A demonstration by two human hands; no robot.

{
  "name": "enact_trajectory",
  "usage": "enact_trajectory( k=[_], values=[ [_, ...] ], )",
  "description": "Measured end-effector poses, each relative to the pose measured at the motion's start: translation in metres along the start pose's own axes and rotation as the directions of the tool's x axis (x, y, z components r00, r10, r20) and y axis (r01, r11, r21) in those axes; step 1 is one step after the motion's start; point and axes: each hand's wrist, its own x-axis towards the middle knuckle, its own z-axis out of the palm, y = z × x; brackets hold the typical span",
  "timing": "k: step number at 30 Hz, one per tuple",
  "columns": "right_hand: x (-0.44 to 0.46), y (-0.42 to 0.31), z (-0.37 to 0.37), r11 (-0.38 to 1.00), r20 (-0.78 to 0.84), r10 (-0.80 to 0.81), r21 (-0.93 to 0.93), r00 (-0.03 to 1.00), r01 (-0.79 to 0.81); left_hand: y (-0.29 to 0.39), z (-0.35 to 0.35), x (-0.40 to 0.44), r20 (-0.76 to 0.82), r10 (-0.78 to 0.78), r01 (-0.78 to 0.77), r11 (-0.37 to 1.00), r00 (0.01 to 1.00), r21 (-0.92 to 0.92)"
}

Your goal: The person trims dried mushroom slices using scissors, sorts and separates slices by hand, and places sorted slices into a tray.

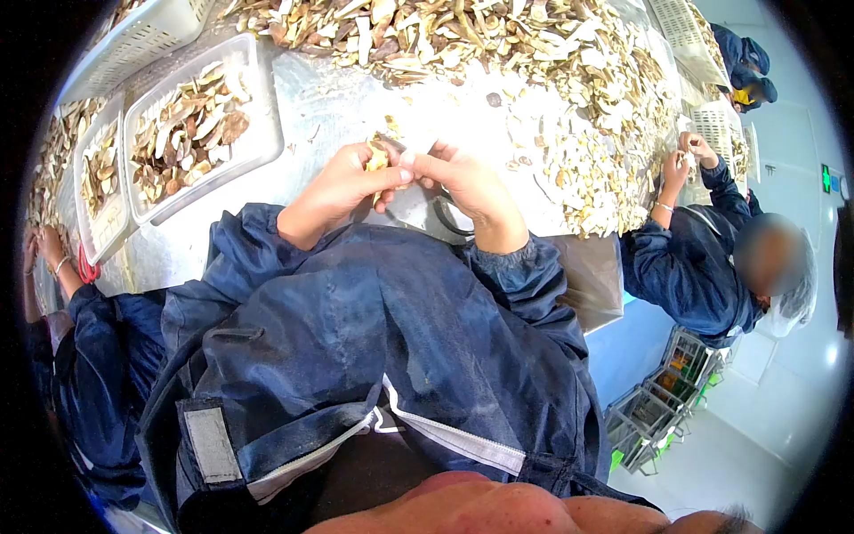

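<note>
My left hand (334,187) is closed round a yellowish mushroom slice (377,160), which stands up between thumb and fingers. My right hand (471,182) meets it from the other side, thumb and fingers pinched together at the slice's edge. The two thumb tips touch or nearly touch, so part of the slice is hidden. Both hands are just above the pale metal table (307,98), close to my jacket. Below my right hand lies a dark curved loop (449,218), partly covered by the wrist.
Loose mushroom slices (587,98) spread across the back and right. At left stand a clear plastic tray (271,133) of slices and a narrower tray (98,236). A co-worker (703,258) works at right, another (107,356) at left. Stacked metal stools (654,409) stand on the floor.
</note>
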Motion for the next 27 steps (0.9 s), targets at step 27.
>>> enact_trajectory(
  k=[27],
  values=[
    [0.102,-0.027,-0.054,0.176,-0.058,-0.721,-0.979,0.691,0.102,0.000,-0.023,0.003,0.157,0.075,-0.009,0.921,0.985,-0.389]
  ],
)
